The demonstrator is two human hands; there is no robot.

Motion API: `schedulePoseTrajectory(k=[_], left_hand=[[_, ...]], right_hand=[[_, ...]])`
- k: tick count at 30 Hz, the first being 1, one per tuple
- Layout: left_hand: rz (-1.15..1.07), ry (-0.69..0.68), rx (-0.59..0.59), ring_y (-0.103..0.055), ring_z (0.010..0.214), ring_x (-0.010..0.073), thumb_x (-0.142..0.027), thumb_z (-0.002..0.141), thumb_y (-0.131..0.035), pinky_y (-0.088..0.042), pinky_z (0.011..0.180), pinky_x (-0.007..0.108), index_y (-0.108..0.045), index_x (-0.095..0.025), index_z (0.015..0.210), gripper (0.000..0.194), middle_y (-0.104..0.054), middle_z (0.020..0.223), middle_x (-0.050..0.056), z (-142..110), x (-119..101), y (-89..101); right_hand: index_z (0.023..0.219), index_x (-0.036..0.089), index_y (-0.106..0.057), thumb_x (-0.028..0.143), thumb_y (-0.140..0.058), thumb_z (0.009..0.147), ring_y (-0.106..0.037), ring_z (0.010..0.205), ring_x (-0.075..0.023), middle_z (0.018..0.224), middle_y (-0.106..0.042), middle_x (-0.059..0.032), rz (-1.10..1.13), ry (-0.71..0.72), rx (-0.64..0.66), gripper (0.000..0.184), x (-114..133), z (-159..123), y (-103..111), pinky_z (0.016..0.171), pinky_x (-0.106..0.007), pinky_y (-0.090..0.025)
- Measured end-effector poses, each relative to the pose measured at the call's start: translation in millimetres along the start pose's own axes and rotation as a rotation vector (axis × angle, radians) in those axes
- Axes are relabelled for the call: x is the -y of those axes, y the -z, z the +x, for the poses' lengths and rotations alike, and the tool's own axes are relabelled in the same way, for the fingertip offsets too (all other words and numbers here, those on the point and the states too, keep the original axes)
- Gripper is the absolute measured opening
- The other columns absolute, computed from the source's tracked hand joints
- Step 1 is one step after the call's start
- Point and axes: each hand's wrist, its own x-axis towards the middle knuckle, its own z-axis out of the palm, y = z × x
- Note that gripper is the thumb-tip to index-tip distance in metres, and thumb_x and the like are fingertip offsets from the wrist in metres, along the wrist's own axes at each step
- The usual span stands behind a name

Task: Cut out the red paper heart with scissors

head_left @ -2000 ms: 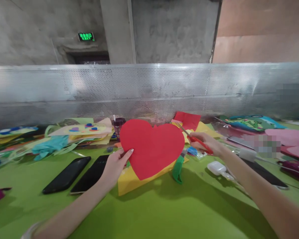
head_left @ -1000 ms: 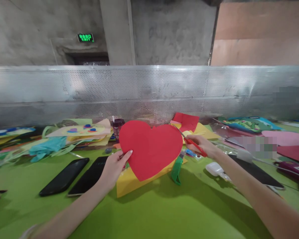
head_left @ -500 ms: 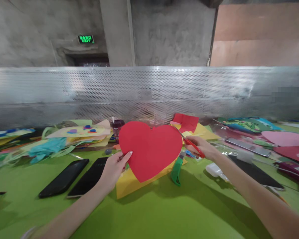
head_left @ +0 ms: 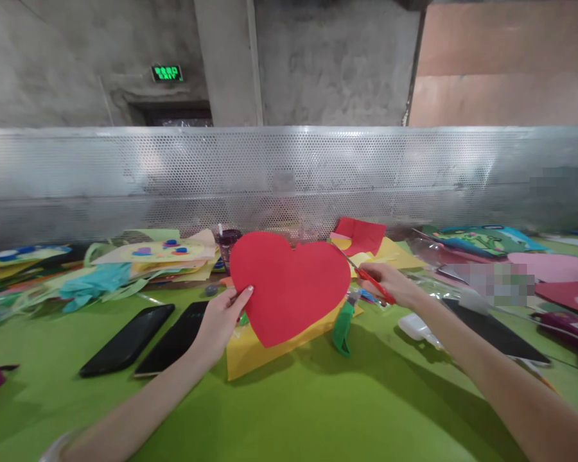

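Observation:
A large red paper heart (head_left: 291,285) is held up above the table, its tip slanting down to the left. My left hand (head_left: 224,317) pinches its lower left edge, thumb on the near face. In my right hand (head_left: 390,285) are red-handled scissors (head_left: 373,283), their blades pointing up and left at the heart's upper right edge. Whether the blades touch the paper I cannot tell. Behind and below the heart lies a yellow sheet (head_left: 250,359), partly covered by it. Close to the heart's right side rests a green utility knife (head_left: 343,328).
Two black phones (head_left: 128,340) lie to the left on the green table (head_left: 289,417). Paper crafts (head_left: 161,251) and a dark cup (head_left: 227,247) stand farther back. To the right are a white charger (head_left: 417,327) and a dark tablet-like slab (head_left: 501,333). A perforated metal panel (head_left: 289,173) borders the back.
The heart has tilted slightly, its lower tip shifting a little left and up. Both hands keep their grips, and the scissors have barely moved.

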Motion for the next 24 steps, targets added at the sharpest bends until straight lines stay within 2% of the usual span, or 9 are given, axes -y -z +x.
schedulePoseTrajectory(k=[4,10,18,24], left_hand=[[-0.026,-0.003,-0.016,-0.044,0.054,0.0115,-0.056,0.07,-0.057,-0.031,0.047,0.021,-0.06,-0.016,0.077,0.04,-0.058,0.068,0.002,0,1,-0.4],[-0.047,0.001,-0.053,-0.042,0.049,0.0108,-0.057,0.069,-0.057,-0.031,0.045,0.022,-0.062,-0.016,0.08,0.042,-0.057,0.064,0.001,0,0,0.1],[-0.1,0.01,-0.067,-0.051,0.058,0.0125,-0.056,0.068,-0.059,-0.036,0.048,0.021,-0.063,-0.016,0.085,0.043,-0.063,0.077,0.004,3,-1,1.6],[-0.159,0.039,-0.041,-0.053,0.06,0.0133,-0.056,0.07,-0.058,-0.041,0.049,0.022,-0.06,-0.017,0.097,0.048,-0.062,0.08,0.004,4,1,2.9]], right_hand=[[0.067,0.018,-0.044,0.042,-0.052,0.07,-0.039,0.045,-0.01,0.054,-0.042,0.0035,-0.018,-0.017,0.015,0.025,0,-1,-1,0.043,-0.024,-0.03],[0.065,0.019,-0.042,0.042,-0.052,0.07,-0.039,0.044,-0.01,0.051,-0.041,0.0039,-0.053,-0.027,0.025,0.026,1,-2,-5,0.042,-0.024,-0.03],[0.066,0.018,-0.042,0.04,-0.049,0.076,-0.038,0.042,-0.0094,0.052,-0.043,0.0035,-0.088,-0.058,0.033,0.025,-9,1,-7,0.04,-0.023,-0.028],[0.064,0.019,-0.041,0.04,-0.05,0.075,-0.038,0.04,-0.0089,0.051,-0.043,0.0036,-0.106,-0.061,0.041,0.025,-9,1,-9,0.039,-0.023,-0.027]])
